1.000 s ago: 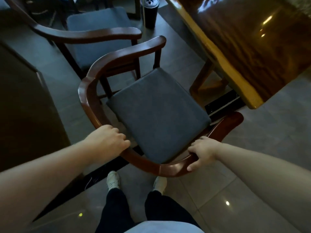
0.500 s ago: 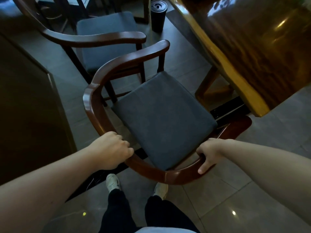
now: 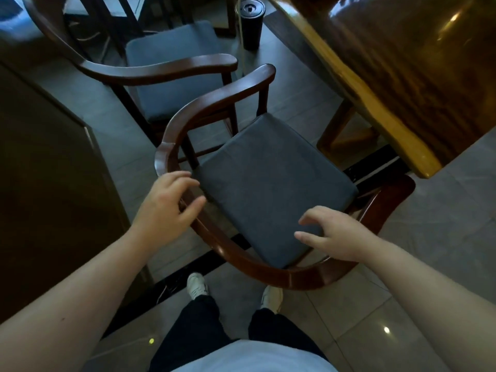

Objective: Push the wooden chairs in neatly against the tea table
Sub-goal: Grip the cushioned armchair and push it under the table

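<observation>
A dark wooden armchair [image 3: 257,275] with a curved back rail and a grey seat cushion [image 3: 268,189] stands in front of me, its right arm tip under the corner of the glossy wooden tea table [image 3: 397,135]. My left hand [image 3: 166,208] hovers over the left part of the back rail, fingers spread, holding nothing. My right hand [image 3: 335,232] floats above the cushion's near right corner, fingers apart. A second armchair [image 3: 161,71] with the same grey cushion stands behind the first, further from me.
A dark cabinet [image 3: 45,183] fills the left side, close to the chairs. A black cylindrical bin [image 3: 252,22] stands on the tiled floor past the far chair. The table's leg [image 3: 341,124] stands just right of the near chair's seat. My feet [image 3: 233,291] are behind the back rail.
Both hands have let go of the chair's back rail and lifted, fingers now spread. The chair sits slightly closer under the table's corner than before.
</observation>
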